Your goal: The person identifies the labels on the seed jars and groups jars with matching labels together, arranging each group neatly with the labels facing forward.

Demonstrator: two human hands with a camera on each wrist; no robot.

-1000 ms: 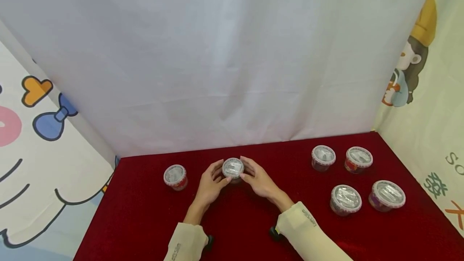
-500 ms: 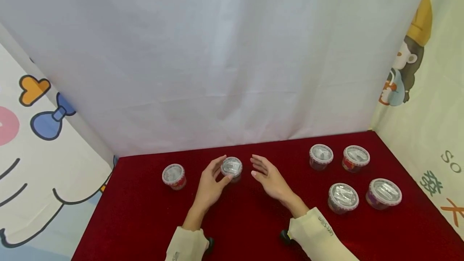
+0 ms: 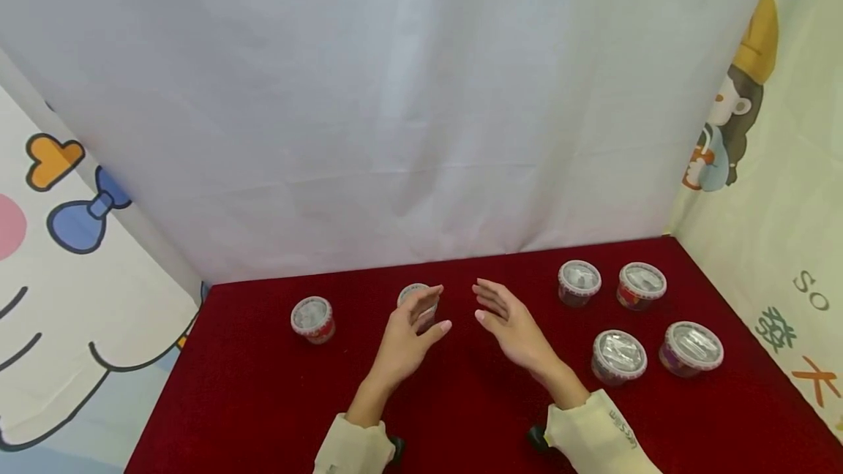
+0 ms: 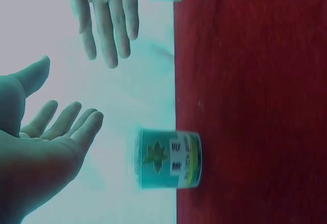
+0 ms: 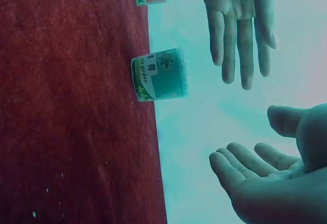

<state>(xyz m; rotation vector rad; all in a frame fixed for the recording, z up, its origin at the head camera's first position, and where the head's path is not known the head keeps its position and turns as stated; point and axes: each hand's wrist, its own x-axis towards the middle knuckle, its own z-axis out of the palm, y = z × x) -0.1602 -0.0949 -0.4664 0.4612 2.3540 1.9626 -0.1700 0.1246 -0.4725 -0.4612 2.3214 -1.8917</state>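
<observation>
A small lidded plastic tub (image 3: 411,290) stands upright on the red cloth, partly hidden behind my left hand (image 3: 406,339) in the head view. The left wrist view shows this tub (image 4: 168,158) from the side, with a leaf picture and a printed label; fingers and tub are apart there. My left hand holds nothing, its thumb spread from relaxed fingers. To its right my right hand (image 3: 516,331) hovers over the cloth, palm facing the left one. Its fingers are loosely extended, and nothing is in them.
Another lidded tub (image 3: 313,320) with red on its side stands at the left. Several more stand at the right, among them a dark-sided tub (image 3: 579,283) and a purple-sided tub (image 3: 691,349). A white curtain (image 3: 395,130) hangs behind the table's far edge.
Both hands gripped the middle tub a second ago. The right hand let go first and moved right; the left then released it and drew back nearer to me. The tub stays in place.
</observation>
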